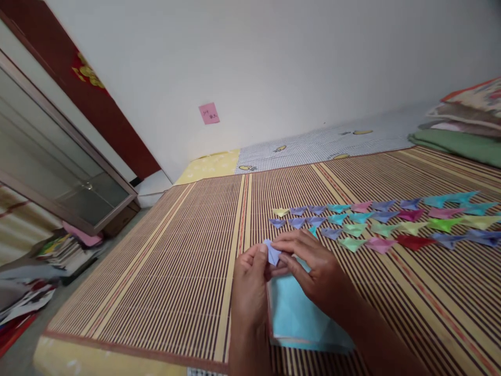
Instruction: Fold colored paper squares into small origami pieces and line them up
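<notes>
A small folded piece of lavender origami paper (273,254) is pinched between my two hands. My left hand (252,266) grips its left edge with thumb and fingers. From the right, my right hand (311,258) holds the other edge, with its fingertips pressed at the top and side. Just below lies a stack of square paper (305,313) with a light blue sheet on top, partly covered by my right hand and forearm. Beyond my hands, several folded paper boats or birds in many colours, such as a red one (415,241), stand in rows.
A striped bamboo mat (188,250) covers the bed. Folded bedding (462,141) is piled at the far right. A pink note (209,113) sticks to the white wall. At the left are a glass-panelled door (78,156) and a pile of books (62,250).
</notes>
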Motion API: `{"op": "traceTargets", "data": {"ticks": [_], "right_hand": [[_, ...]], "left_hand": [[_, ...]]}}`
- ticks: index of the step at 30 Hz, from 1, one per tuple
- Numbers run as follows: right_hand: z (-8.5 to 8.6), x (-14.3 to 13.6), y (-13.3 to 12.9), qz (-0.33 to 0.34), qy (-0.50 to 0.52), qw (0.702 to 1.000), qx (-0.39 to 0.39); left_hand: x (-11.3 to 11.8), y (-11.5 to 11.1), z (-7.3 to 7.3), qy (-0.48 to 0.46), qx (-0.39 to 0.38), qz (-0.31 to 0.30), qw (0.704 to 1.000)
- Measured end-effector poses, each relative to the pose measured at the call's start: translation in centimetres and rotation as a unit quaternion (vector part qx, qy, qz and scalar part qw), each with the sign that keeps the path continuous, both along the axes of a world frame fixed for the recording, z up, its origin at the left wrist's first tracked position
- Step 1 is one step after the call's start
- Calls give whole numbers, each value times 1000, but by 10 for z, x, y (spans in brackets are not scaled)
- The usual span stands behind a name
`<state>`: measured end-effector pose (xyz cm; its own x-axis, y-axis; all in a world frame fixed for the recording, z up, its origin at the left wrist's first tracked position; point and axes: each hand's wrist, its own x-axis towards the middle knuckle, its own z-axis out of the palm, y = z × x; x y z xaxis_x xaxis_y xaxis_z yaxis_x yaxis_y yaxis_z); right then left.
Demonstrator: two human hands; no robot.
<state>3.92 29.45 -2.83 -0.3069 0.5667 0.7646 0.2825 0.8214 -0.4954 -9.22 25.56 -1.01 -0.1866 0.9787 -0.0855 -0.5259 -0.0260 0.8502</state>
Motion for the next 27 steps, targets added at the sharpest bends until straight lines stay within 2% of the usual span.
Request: {"op": "traceTargets", "data": {"ticks": [4, 10, 14, 21, 27], "right_hand": [[-2, -1, 1, 25, -23, 999, -1], [-5, -4, 5, 12, 14, 999, 38], [-5, -4, 4, 11, 40, 999, 1], [-2, -3, 0, 24, 106, 982, -153], [-2, 0, 3, 43, 141, 969, -196]], "left_hand": [[-1, 3, -4, -32, -22, 1, 999], [6, 6, 0, -84, -22, 9, 996], [8, 5, 1, -90, -15, 8, 996], [7, 5, -12, 27, 33, 12, 999], [3, 1, -16, 114, 56, -20, 992]]}}
